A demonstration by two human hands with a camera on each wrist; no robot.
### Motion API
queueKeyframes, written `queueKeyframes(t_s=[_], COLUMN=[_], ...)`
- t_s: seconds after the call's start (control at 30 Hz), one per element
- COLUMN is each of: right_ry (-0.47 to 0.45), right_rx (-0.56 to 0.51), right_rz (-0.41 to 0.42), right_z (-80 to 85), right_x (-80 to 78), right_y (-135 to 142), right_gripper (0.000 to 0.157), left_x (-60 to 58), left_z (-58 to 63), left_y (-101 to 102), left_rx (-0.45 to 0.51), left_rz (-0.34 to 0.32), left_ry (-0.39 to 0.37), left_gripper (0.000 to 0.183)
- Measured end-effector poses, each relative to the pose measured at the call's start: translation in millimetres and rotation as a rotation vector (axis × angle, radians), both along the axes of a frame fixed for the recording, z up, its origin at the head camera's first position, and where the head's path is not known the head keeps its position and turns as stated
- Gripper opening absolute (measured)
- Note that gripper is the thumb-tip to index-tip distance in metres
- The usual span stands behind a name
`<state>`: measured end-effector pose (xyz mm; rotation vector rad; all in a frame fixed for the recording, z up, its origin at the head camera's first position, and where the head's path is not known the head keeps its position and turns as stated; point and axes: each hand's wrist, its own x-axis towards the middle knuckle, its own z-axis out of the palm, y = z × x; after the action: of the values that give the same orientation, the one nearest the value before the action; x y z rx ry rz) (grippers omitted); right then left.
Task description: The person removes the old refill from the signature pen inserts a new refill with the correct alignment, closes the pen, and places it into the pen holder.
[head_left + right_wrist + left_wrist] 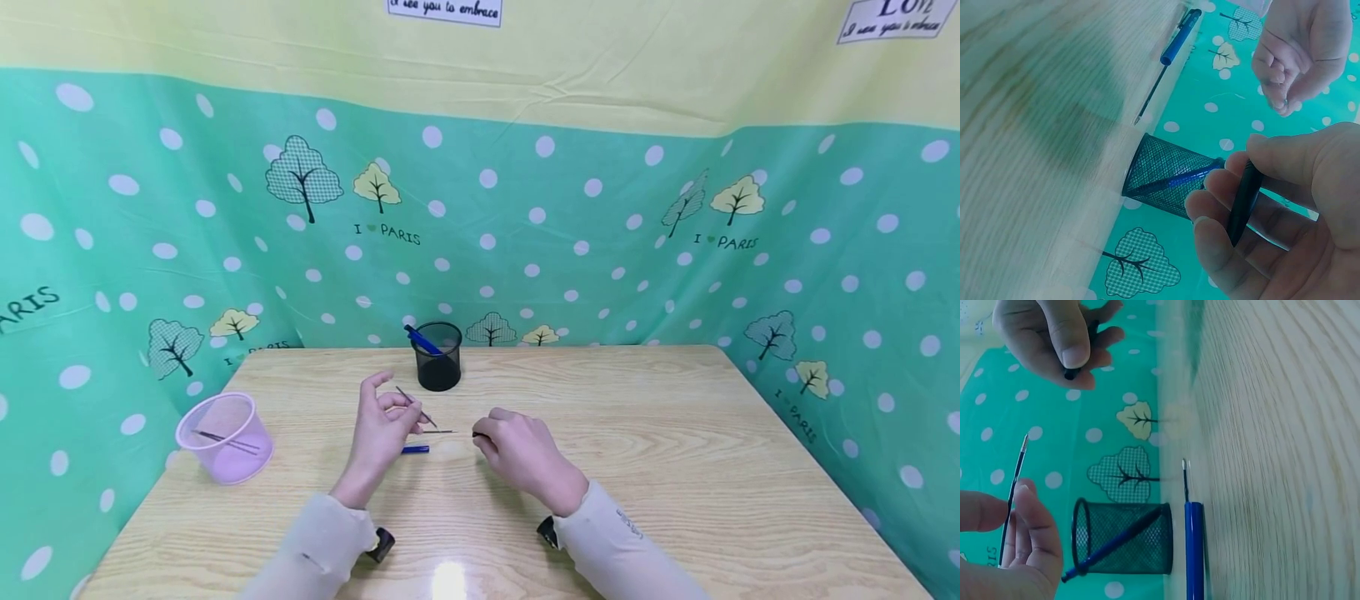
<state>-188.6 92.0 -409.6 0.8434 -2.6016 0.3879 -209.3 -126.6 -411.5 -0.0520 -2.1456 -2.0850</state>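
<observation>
My left hand (pixel 381 435) pinches a thin dark pen refill (pixel 1017 469) between thumb and finger, its metal tip pointing away from the hand. Across from it, my right hand (pixel 522 450) holds a short black tube-like pen piece (pixel 1246 203), the thumb pressing it against the fingers. Between and below the hands, a blue pen barrel (pixel 1194 550) lies on the table. A second refill (pixel 1152 94) sticks out of the barrel's open end. In the head view my left hand partly covers that barrel, and most of the black piece is hidden by my right hand.
Behind the hands stands a black mesh pen cup (pixel 438 372) with a blue pen (pixel 423 340) leaning in it. At the left, a pink basket (pixel 243 467) holds thin dark rods. The wooden table (pixel 637 467) meets a green dotted curtain (pixel 570 275) at the back.
</observation>
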Motion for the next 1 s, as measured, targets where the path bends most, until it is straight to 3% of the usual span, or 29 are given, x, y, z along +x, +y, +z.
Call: queueKeyframes(t_s=[0.63, 1.0], right_ry=[-0.004, 0.002], right_rx=[-0.008, -0.046], right_rz=[0.003, 0.011], right_z=[0.0, 1.6], right_x=[-0.8, -0.1], right_y=[-0.9, -1.2], right_gripper=[0.005, 0.006], left_x=[6.1, 9.0], left_z=[0.5, -0.7], left_y=[11.8, 16.2], left_rx=[0.143, 0.149], left_rz=[-0.011, -0.021], left_ry=[-0.012, -0.043], left_gripper=[0.048, 0.044])
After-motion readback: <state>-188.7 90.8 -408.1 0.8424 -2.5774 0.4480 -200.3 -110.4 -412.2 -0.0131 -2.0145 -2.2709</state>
